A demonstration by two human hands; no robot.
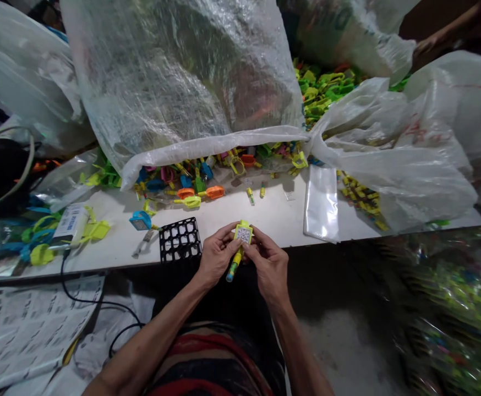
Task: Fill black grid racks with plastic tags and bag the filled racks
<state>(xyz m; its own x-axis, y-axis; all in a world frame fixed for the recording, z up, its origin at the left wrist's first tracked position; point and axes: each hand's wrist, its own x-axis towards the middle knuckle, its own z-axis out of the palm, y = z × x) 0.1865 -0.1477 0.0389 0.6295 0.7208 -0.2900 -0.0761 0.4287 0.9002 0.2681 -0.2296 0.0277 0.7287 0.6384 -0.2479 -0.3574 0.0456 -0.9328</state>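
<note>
Both hands meet at the near edge of the white counter, right in front of the person. The left hand and the right hand pinch one small yellow toy between thumbs and fingers. It is held up close, flat side up, likely so the little square window on top is easy to see. A thin stick with a blue tip hangs down from it between the hands.

Just left of the hands sits a black grid tray. Farther back, a big clear bag lies open on its side, so the bright toy parts spill out within reach. A flat little clear bag lies to the right.

The bag is cloudy, so what is deep inside is hard to make out. In the far right corner another person's arm is cut off by the edge.
</note>
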